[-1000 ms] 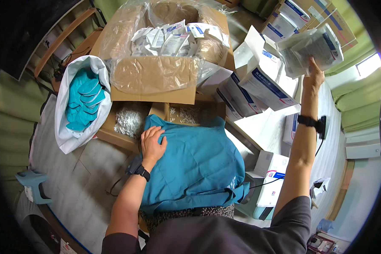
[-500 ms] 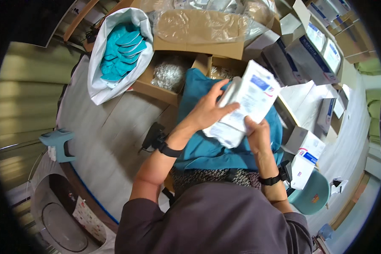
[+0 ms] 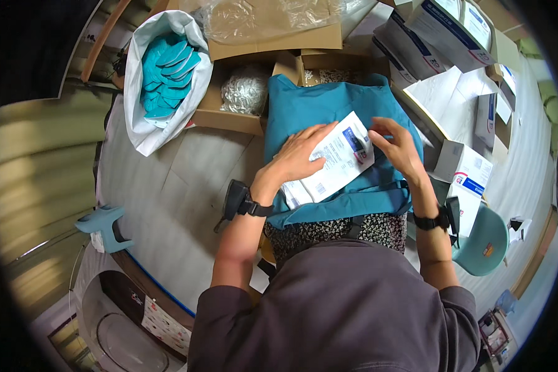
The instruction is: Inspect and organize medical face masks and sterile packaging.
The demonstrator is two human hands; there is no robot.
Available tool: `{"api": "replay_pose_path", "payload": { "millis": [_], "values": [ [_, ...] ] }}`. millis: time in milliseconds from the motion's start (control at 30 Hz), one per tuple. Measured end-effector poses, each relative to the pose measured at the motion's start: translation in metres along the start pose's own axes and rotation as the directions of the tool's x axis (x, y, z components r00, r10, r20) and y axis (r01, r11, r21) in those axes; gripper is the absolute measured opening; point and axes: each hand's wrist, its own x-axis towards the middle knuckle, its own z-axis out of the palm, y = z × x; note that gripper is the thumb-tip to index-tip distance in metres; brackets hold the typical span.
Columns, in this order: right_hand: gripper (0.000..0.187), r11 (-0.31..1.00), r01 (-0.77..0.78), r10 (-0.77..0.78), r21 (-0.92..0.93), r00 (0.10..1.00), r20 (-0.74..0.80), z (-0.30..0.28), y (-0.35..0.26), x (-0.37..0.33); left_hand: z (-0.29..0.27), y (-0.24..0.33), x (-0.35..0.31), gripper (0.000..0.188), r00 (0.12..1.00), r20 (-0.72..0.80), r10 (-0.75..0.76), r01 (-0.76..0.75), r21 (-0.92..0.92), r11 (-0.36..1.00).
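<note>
White flat packets (image 3: 338, 164) printed with blue patches and fine text lie slanted in a small stack on a teal cloth (image 3: 328, 99) spread over my lap. My left hand (image 3: 301, 152) rests on the stack's left side, fingers stretched out and thumb apart across the top packet. Close by the stack's right upper edge is my right hand (image 3: 398, 146). Its thumb and fingers are curved and apart, with nothing seen between them. How many packets lie beneath the top one is hidden.
A white sack (image 3: 136, 108) of teal curved pieces (image 3: 175, 74) stands at the far left. Beyond my lap is an open cardboard box (image 3: 229, 121) holding a clear-wrapped silvery bundle (image 3: 245, 93). White-and-blue cartons (image 3: 452, 34) stand at the right, near a teal stool (image 3: 482, 242).
The packets have come down from a raised, tilted hold onto the teal cloth. My left hand now lies flat on them; my right hand has let go and moved up and right.
</note>
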Motion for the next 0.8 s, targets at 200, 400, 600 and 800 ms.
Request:
{"api": "replay_pose_path", "payload": {
  "millis": [200, 400, 600, 800],
  "values": [
    [0.023, 0.973, 0.161, -0.146, 0.168, 0.985, -0.094, 0.03, -0.009, 0.016, 0.002, 0.035, -0.012, 0.07, 0.961, -0.236, 0.143, -0.071, 0.288, 0.955],
    [0.016, 0.941, 0.214, -0.23, 0.261, 0.973, 0.033, 0.035, -0.025, -0.01, 0.011, 0.049, -0.012, 0.024, 0.874, -0.478, 0.081, -0.143, -0.094, 0.985],
    [0.014, 0.909, 0.29, -0.318, 0.3, 0.947, 0.047, 0.032, -0.034, -0.031, 0.01, 0.062, -0.009, 0.019, 0.939, -0.3, 0.171, -0.21, -0.106, 0.972],
    [0.016, 0.894, 0.045, -0.053, 0.446, 0.999, 0.005, 0.049, -0.03, -0.033, 0.033, 0.066, -0.015, 0.018, 0.837, -0.486, 0.252, -0.202, 0.153, 0.967]
  ]
}}
